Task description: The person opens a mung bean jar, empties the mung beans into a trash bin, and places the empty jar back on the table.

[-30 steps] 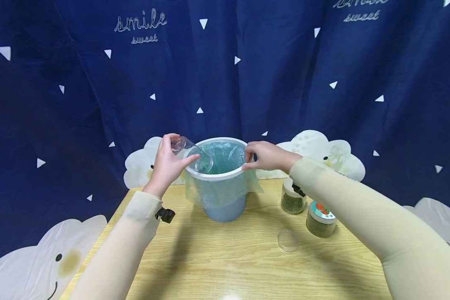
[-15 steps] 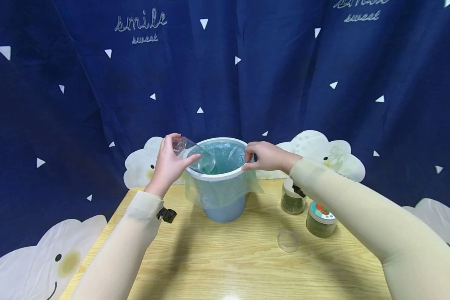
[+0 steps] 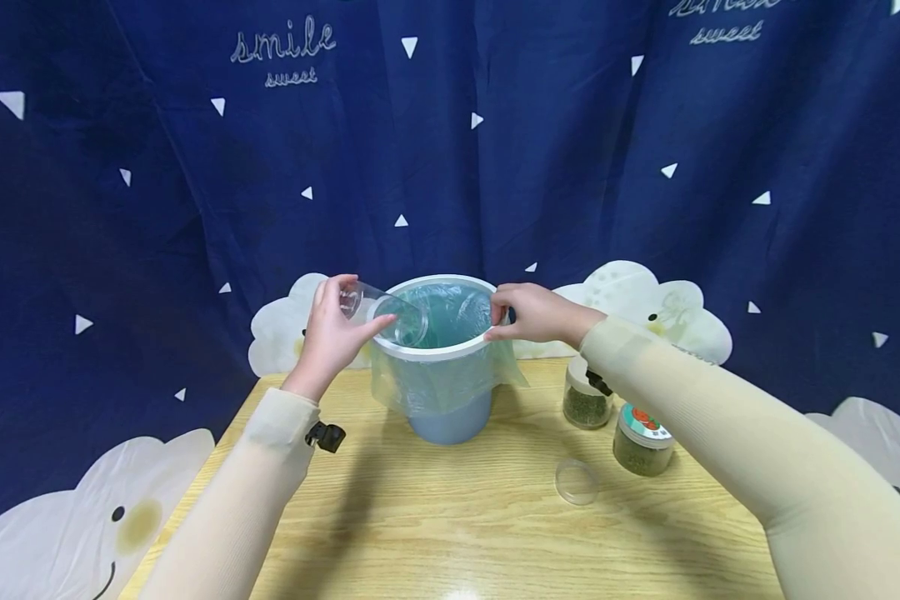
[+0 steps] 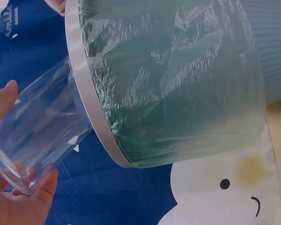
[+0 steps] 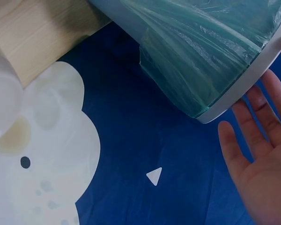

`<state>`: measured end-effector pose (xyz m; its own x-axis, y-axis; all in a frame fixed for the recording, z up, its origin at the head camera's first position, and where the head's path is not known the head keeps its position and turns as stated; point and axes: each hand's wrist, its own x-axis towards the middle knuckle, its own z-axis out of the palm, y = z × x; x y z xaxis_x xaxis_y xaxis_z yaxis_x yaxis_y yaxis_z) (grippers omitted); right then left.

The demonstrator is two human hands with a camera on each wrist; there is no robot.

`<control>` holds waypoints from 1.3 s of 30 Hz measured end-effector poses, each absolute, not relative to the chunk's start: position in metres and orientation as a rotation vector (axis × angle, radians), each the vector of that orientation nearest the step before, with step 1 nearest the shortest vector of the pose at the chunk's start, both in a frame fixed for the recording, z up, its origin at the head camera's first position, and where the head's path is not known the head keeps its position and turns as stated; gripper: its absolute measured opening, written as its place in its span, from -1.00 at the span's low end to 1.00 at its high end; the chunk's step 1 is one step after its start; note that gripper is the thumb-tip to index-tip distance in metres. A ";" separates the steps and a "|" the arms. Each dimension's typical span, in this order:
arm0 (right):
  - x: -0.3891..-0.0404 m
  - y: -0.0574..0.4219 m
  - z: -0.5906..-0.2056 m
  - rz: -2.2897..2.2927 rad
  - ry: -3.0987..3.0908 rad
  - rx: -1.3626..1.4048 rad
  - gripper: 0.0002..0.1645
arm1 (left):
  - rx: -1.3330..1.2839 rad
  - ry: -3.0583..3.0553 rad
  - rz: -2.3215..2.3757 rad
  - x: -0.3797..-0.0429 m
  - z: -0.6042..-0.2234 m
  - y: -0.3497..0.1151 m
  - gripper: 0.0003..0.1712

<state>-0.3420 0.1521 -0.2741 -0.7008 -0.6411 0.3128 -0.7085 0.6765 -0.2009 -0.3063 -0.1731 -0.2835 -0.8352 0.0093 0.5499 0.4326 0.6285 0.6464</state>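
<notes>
My left hand (image 3: 333, 327) holds a clear plastic jar (image 3: 371, 298) by its base end. The jar leans to the right, mouth down, over the left side of the trash bin (image 3: 450, 423); nothing shows inside it. In the left wrist view, thumb and fingers are spread round the base of the jar (image 4: 47, 110). My right hand (image 3: 528, 310) grips the bin's right rim, fingers over the edge and thumb outside. The right wrist view shows that hand (image 5: 260, 161) at the white rim (image 5: 239, 86). A green bag (image 3: 435, 387) lines the bin and hangs over its outside.
Right of the bin, a white-lidded jar of green dried bits (image 3: 587, 406) and a jar with a printed lid (image 3: 642, 446) stand on the wooden table (image 3: 435, 517). A clear round lid (image 3: 577, 482) lies nearby. A blue curtain (image 3: 435, 150) hangs behind.
The left hand has sunk slightly, lowering the jar's base end, so the jar tilts a little less. The right hand keeps its grip on the rim.
</notes>
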 end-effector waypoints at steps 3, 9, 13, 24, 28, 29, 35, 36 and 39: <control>-0.342 0.152 -0.274 0.455 -2.678 1.087 -0.69 | -0.347 -2.371 -1.130 -0.305 -0.283 -0.176 -0.03; -0.342 0.151 -0.274 0.464 -2.685 1.085 -0.69 | -0.345 -2.448 -1.147 -0.301 -0.281 -0.183 -0.05; -0.344 0.151 -0.274 0.448 -2.686 1.084 -0.69 | -0.339 -2.492 -1.117 -0.301 -0.281 -0.187 -0.10; -0.344 0.151 -0.275 0.445 -2.696 1.069 -0.69 | -0.330 -2.513 -1.078 -0.302 -0.283 -0.191 -0.22; -0.342 0.151 -0.274 0.440 -2.702 1.066 -0.69 | -0.302 -2.490 -1.083 -0.300 -0.284 -0.192 -0.21; -0.341 0.151 -0.274 0.438 -2.700 1.070 -0.69 | -0.297 -2.481 -1.085 -0.300 -0.285 -0.192 -0.21; -0.341 0.154 -0.274 0.443 -2.686 1.097 -0.70 | -0.283 -2.421 -1.127 -0.299 -0.290 -0.192 -0.26; -0.341 0.154 -0.275 0.447 -2.687 1.099 -0.71 | -0.279 -2.411 -1.144 -0.299 -0.291 -0.192 -0.27; -0.341 0.156 -0.276 0.462 -2.680 1.109 -0.73 | -0.265 -2.394 -1.184 -0.299 -0.294 -0.192 -0.27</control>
